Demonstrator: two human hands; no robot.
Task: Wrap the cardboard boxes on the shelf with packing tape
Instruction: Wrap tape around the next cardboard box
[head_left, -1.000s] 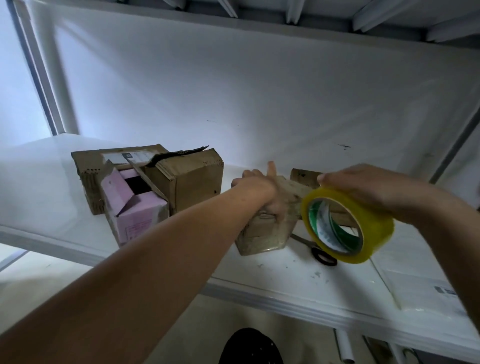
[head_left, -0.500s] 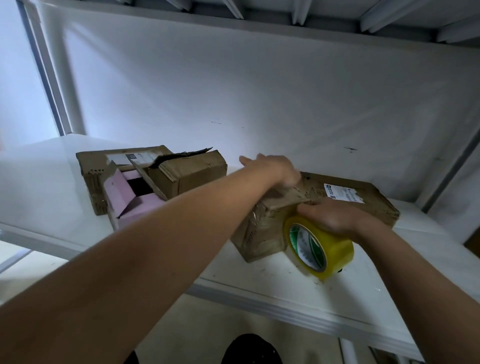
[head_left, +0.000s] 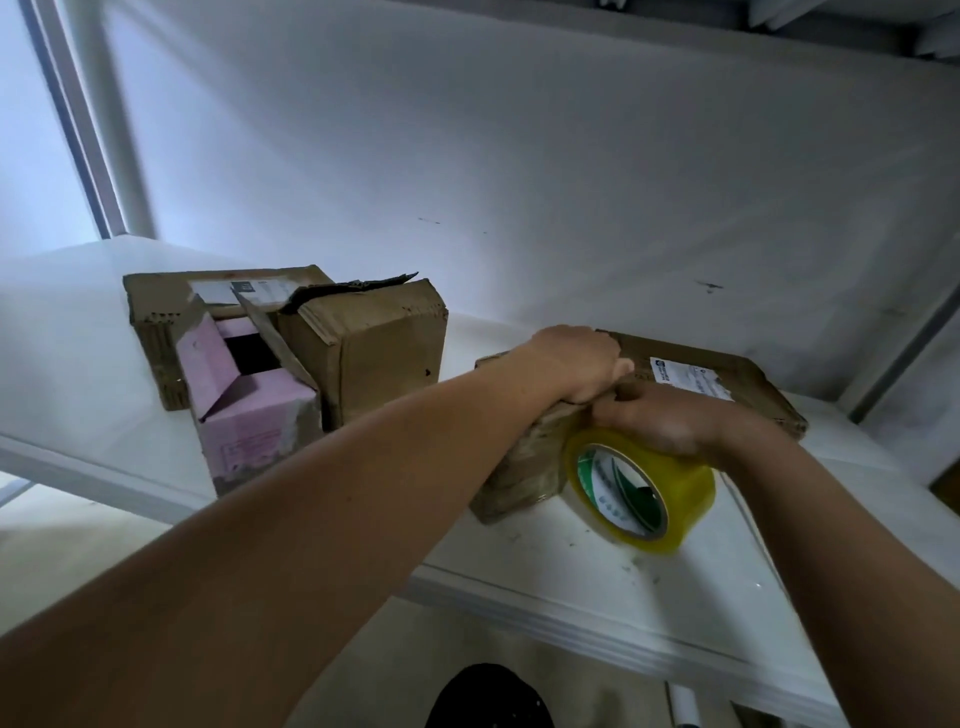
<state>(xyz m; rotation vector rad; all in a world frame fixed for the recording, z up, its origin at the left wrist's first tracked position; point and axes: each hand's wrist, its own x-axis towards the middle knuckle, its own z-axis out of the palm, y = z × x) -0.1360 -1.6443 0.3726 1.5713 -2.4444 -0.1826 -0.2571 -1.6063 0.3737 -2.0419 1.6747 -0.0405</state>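
Left hand (head_left: 574, 366) curled over the small box (head_left: 519, 467) top, right hand (head_left: 662, 421) gripping the tape roll (head_left: 641, 491) beside it

White shelf (head_left: 597, 566) carries brown cardboard boxes (head_left: 374, 348), an open pink box (head_left: 249, 415), a taped box (head_left: 519, 467), a labelled flat box (head_left: 727, 384).
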